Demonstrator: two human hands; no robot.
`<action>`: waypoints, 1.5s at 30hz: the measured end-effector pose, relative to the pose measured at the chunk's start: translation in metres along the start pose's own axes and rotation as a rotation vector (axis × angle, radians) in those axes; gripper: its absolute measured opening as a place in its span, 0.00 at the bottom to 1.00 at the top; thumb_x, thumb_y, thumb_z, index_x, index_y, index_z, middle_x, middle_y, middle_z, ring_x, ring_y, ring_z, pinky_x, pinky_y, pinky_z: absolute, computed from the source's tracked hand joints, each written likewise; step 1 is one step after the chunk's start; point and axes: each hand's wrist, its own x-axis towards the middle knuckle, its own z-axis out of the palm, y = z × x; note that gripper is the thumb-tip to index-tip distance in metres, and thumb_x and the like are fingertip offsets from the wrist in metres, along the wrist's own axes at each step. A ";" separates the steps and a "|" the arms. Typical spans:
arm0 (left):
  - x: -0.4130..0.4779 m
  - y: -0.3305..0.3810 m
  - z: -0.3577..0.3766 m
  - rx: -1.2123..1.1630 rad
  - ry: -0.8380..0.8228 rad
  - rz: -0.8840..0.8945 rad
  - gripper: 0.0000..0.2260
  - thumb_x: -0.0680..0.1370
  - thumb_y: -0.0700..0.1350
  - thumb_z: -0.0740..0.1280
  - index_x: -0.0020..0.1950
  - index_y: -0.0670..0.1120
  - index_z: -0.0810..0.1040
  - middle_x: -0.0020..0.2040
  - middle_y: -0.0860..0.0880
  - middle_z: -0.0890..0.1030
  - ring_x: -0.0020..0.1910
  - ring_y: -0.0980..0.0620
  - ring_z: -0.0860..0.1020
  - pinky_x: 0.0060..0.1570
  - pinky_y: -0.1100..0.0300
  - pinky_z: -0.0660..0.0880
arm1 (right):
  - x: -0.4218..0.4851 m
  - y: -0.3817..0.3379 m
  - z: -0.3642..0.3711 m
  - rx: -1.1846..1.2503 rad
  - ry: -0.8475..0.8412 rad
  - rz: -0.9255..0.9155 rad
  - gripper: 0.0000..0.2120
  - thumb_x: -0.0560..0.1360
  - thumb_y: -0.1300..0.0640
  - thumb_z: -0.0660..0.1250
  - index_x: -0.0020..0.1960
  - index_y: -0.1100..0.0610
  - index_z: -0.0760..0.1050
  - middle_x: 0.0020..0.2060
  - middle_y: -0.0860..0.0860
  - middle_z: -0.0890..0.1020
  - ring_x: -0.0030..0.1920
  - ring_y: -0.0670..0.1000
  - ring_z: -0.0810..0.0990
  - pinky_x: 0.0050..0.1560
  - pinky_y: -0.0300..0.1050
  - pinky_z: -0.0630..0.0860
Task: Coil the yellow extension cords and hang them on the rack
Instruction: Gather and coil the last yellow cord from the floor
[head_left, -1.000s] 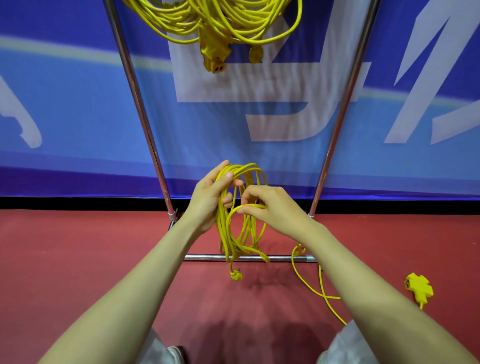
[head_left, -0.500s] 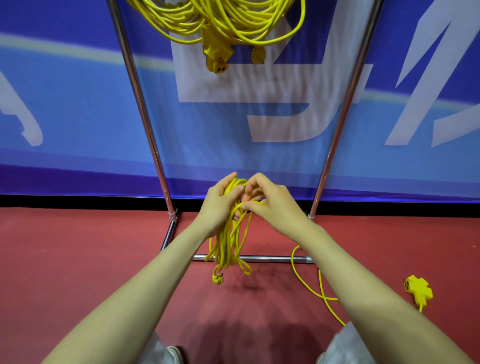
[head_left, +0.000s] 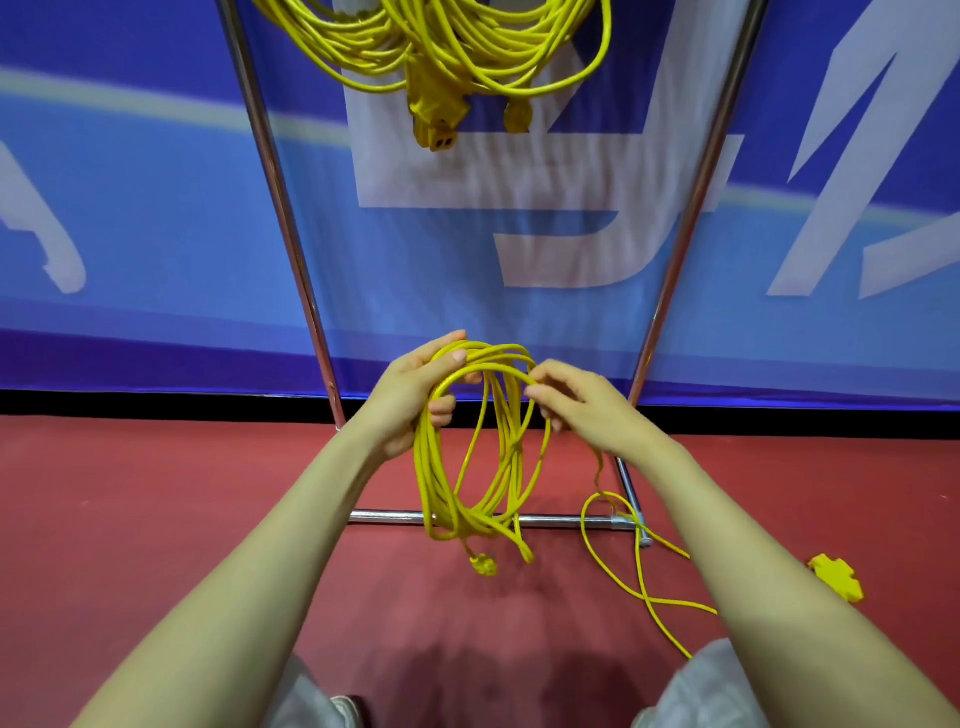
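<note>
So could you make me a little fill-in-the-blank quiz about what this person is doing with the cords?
The left hand and right hand hold a coil of ____ cord.
The socket block lies on the ____ floor.
Behind the rack hangs a ____ banner.
Missing words: yellow; red; blue.

Glossy yellow plastic cord (head_left: 470, 467), shiny metal rack (head_left: 291, 228), matt red floor (head_left: 156, 519)

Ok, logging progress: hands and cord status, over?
Left hand gripping coil top. Right hand pinching one loop. Tail, socket block loose on floor.
</note>
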 end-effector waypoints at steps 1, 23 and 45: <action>0.000 -0.002 0.000 0.018 -0.019 -0.011 0.17 0.81 0.43 0.61 0.71 0.47 0.68 0.37 0.47 0.79 0.20 0.58 0.62 0.20 0.68 0.61 | 0.002 -0.003 0.000 0.064 0.063 -0.026 0.03 0.78 0.56 0.65 0.46 0.51 0.76 0.29 0.44 0.74 0.29 0.43 0.71 0.33 0.34 0.68; -0.004 -0.002 -0.004 0.056 -0.066 0.046 0.21 0.76 0.43 0.66 0.69 0.50 0.71 0.40 0.48 0.81 0.20 0.59 0.62 0.21 0.68 0.62 | 0.002 -0.006 0.001 -0.213 -0.011 -0.020 0.07 0.76 0.52 0.68 0.41 0.51 0.72 0.33 0.46 0.76 0.30 0.40 0.70 0.38 0.36 0.68; -0.011 -0.020 0.001 0.300 0.082 -0.007 0.28 0.68 0.35 0.76 0.65 0.50 0.72 0.29 0.51 0.78 0.20 0.57 0.64 0.21 0.66 0.58 | 0.005 -0.020 0.005 0.501 0.313 0.148 0.06 0.81 0.59 0.58 0.49 0.57 0.73 0.35 0.56 0.77 0.35 0.52 0.83 0.41 0.46 0.82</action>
